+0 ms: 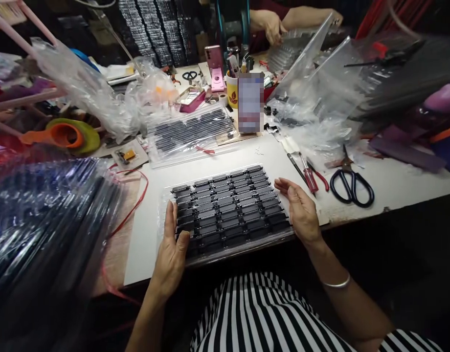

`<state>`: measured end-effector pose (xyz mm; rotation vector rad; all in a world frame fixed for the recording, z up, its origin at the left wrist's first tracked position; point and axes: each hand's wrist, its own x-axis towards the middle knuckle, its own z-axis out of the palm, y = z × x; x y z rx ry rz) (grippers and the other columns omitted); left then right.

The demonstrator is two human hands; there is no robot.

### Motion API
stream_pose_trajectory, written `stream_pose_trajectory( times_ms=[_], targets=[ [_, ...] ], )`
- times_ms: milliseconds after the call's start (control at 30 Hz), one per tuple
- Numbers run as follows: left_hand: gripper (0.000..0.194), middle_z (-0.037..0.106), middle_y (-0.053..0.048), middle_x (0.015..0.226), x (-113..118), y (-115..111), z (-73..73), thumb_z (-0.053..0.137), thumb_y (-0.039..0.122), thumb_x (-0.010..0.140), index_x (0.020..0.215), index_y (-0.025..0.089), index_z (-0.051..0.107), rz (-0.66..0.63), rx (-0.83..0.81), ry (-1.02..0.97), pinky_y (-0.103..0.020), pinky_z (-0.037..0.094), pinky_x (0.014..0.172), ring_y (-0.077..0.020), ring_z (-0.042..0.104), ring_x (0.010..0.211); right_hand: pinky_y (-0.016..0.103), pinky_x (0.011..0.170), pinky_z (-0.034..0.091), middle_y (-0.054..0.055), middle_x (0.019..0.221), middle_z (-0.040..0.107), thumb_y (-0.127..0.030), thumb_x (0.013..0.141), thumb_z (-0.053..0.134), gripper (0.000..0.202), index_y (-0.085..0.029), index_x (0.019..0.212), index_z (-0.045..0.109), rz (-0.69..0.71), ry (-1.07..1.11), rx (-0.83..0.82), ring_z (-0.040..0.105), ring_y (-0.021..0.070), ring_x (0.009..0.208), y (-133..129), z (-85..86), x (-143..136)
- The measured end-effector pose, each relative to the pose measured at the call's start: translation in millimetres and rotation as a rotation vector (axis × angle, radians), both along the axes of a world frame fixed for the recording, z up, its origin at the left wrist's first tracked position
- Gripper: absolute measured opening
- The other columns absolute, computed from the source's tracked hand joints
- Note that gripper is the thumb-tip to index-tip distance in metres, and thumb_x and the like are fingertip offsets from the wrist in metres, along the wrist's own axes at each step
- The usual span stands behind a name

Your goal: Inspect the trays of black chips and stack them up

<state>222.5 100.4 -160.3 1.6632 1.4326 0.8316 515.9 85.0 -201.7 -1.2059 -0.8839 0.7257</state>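
Observation:
A clear plastic tray (225, 208), holding rows of black comb-like parts, lies on a white board at the table's near edge. Its layered rim suggests a stack, but I cannot tell how many trays there are. My left hand (171, 254) is at the tray's left edge, fingers stretched along the side and thumb apart over the near left corner. Beside the right edge is my right hand (302, 210), palm turned inward and fingers extended, holding nothing. Whether its fingertips touch the rim is unclear.
Another filled clear tray (191, 129) lies behind. Blue-handled scissors (351, 183) and a red screwdriver (309, 178) are at right. Wrapped black parts (45, 225) pile up at left. A phone (250, 105) stands by a yellow cup (232, 90). Another person's hand (271, 24) works across the table.

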Motion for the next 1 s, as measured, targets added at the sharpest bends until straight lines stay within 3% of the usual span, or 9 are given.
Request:
stream_pose_trajectory(
  times_ms=[100, 233, 367, 500, 667, 767, 900, 1000],
  targets=[
    [0.067, 0.025, -0.005, 0.155, -9, 7, 1.5, 0.039, 0.054, 0.090, 0.148, 0.030, 0.016, 0.114, 0.034, -0.100, -0.040, 0.017, 0.115, -0.0226, 0.024, 0.140, 0.047, 0.106, 0.038, 0.007, 0.119, 0.064, -0.038, 0.094, 0.048, 0.030, -0.023, 0.116, 0.062, 0.009, -0.009, -0.009, 0.058, 0.0229, 0.114, -1, 0.7, 0],
    [0.070, 0.027, -0.009, 0.153, -19, 39, -1.3, 0.038, 0.056, 0.090, 0.149, 0.026, 0.015, 0.271, 0.106, -0.155, -0.040, 0.016, 0.115, -0.0216, 0.023, 0.141, 0.048, 0.106, 0.038, 0.008, 0.120, 0.063, -0.039, 0.093, 0.048, 0.031, -0.023, 0.116, 0.062, 0.011, -0.016, -0.028, 0.058, 0.0236, 0.114, -3, 2.1, 0],
    [0.078, 0.023, -0.012, 0.154, -6, 70, -1.7, 0.037, 0.061, 0.088, 0.150, 0.023, 0.008, 0.212, 0.047, -0.136, -0.041, 0.014, 0.115, -0.0207, 0.020, 0.141, 0.049, 0.107, 0.037, 0.008, 0.120, 0.063, -0.039, 0.093, 0.050, 0.031, -0.023, 0.116, 0.062, 0.012, -0.013, -0.056, 0.058, 0.0238, 0.114, -4, 2.3, 0],
    [0.079, 0.022, -0.013, 0.155, 7, 78, -3.3, 0.039, 0.060, 0.088, 0.149, 0.021, 0.007, 0.044, 0.011, -0.152, -0.040, 0.013, 0.115, -0.0187, 0.018, 0.142, 0.049, 0.107, 0.036, 0.008, 0.121, 0.063, -0.040, 0.092, 0.050, 0.032, -0.024, 0.116, 0.062, 0.015, -0.023, -0.075, 0.058, 0.0237, 0.114, -5, 0.6, 1],
    [0.072, 0.026, -0.012, 0.153, -7, 81, -14.3, 0.040, 0.056, 0.090, 0.149, 0.023, 0.013, 0.182, 0.045, -0.320, -0.039, 0.014, 0.115, -0.0184, 0.022, 0.141, 0.049, 0.106, 0.037, 0.008, 0.121, 0.063, -0.041, 0.091, 0.050, 0.032, -0.024, 0.116, 0.062, 0.003, -0.031, -0.084, 0.058, 0.0239, 0.113, -4, -1.2, 1],
    [0.072, 0.035, -0.014, 0.149, -9, 86, -17.9, 0.038, 0.058, 0.090, 0.149, 0.024, 0.013, 0.140, 0.013, -0.342, -0.043, 0.018, 0.114, -0.0209, 0.032, 0.137, 0.049, 0.106, 0.037, 0.008, 0.121, 0.063, -0.041, 0.091, 0.051, 0.032, -0.024, 0.116, 0.062, 0.001, -0.051, -0.093, 0.058, 0.0242, 0.113, -4, -0.6, 0],
    [0.070, 0.039, -0.014, 0.147, -5, 82, -2.8, 0.040, 0.058, 0.089, 0.147, 0.023, 0.021, 0.108, -0.017, -0.341, -0.043, 0.020, 0.114, -0.0223, 0.034, 0.136, 0.049, 0.107, 0.036, 0.008, 0.120, 0.063, -0.041, 0.091, 0.052, 0.032, -0.024, 0.116, 0.062, -0.007, -0.036, -0.078, 0.058, 0.0242, 0.114, -4, -0.2, 0],
    [0.058, 0.047, -0.013, 0.140, -9, 59, 20.5, 0.044, 0.051, 0.090, 0.139, 0.020, 0.039, 0.196, 0.124, -0.339, -0.041, 0.026, 0.112, -0.0233, 0.039, 0.132, 0.050, 0.106, 0.036, 0.009, 0.120, 0.064, -0.041, 0.091, 0.052, 0.032, -0.023, 0.116, 0.062, -0.015, -0.010, -0.059, 0.058, 0.0244, 0.113, -3, -2.5, 0]
  ],
)
